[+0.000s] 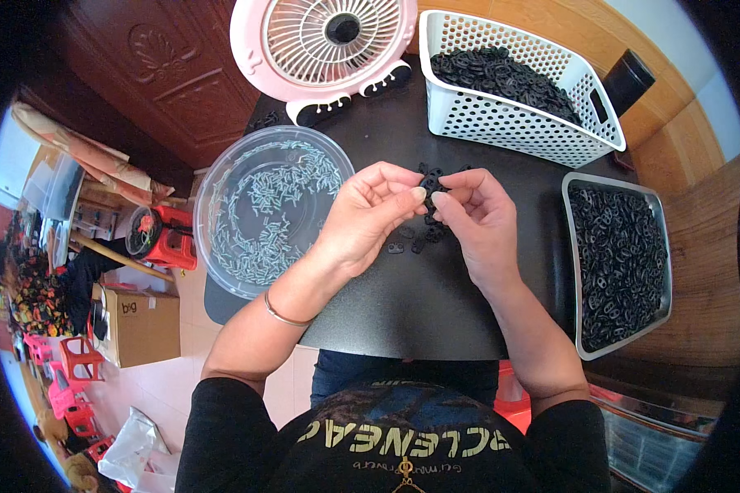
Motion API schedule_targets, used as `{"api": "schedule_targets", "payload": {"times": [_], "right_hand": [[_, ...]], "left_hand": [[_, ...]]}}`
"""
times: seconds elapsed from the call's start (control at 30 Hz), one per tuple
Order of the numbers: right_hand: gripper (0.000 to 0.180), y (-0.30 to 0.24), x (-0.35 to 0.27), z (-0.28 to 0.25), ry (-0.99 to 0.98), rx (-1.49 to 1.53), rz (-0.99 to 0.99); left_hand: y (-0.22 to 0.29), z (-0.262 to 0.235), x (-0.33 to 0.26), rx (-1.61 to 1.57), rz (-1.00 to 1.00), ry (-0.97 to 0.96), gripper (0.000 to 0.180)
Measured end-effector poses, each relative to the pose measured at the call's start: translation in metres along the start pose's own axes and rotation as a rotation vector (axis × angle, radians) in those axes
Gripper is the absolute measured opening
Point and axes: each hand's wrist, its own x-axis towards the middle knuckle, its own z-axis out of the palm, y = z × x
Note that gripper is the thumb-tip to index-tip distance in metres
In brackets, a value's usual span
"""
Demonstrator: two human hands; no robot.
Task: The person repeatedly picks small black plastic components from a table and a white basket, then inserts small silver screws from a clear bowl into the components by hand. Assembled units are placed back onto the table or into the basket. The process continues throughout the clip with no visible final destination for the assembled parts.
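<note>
On the black table (386,320), a fan (342,29) and a tub (201,201) of pins (259,246) are placed; by its far and right sides, a basket (501,140) and a tray (576,271) are filled with black parts. Over the middle, a black piece (432,182) is pinched by the left hand (370,205) and the right hand (481,218), thumb against forefinger on each. Whether a pin is also held cannot be told, as much is covered by the fingers. Because only fingertips are used, the piece could slip and be lost among similar loose parts (396,247) lying just below. If the tub were knocked by the left forearm, which is near its rim, pins might be spilled.
</note>
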Motion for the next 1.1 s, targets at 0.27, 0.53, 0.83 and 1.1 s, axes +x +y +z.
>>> {"api": "schedule_targets", "payload": {"times": [0.27, 0.53, 0.83, 1.1], "right_hand": [[0.013, 0.003, 0.001, 0.0, 0.021, 0.029, 0.007], [0.012, 0.001, 0.002, -0.003, -0.034, 0.016, 0.001], [0.015, 0.001, 0.0, -0.001, -0.059, 0.013, -0.023], [0.026, -0.004, -0.003, 0.003, -0.12, -0.086, -0.063]], "left_hand": [[-0.001, 0.0, 0.0, -0.004, -0.005, 0.019, 0.013], [0.003, 0.0, 0.0, 0.077, 0.027, 0.009, 0.011], [0.007, -0.001, 0.0, 0.051, -0.008, 0.011, 0.011], [0.012, -0.002, -0.001, -0.033, -0.108, 0.039, 0.012]]}}
